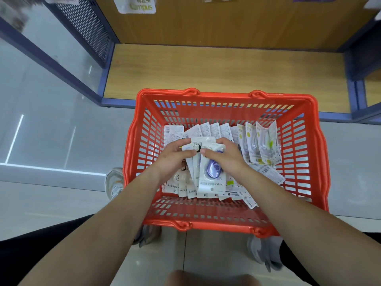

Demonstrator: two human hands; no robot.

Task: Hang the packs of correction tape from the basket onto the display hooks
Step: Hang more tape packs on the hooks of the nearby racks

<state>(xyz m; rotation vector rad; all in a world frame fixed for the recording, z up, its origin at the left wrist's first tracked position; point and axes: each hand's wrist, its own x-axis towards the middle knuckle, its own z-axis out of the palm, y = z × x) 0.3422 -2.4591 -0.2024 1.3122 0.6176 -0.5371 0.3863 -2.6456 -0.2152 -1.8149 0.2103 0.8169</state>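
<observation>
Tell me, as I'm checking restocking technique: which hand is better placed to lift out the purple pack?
Likely the right hand: its thumb pinches the top of the purple correction tape pack, while the left hand holds the packs beside it.

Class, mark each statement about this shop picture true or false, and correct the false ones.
1. The left hand and right hand hold a fanned bunch of white correction tape packs. True.
2. The red plastic basket stands on the wooden shelf board. False: it stands on the floor in front of it.
3. The bunch's top pack shows a purple dispenser. True.
4. The yellow-marked packs stand along the basket's left side. False: its right side.
</observation>
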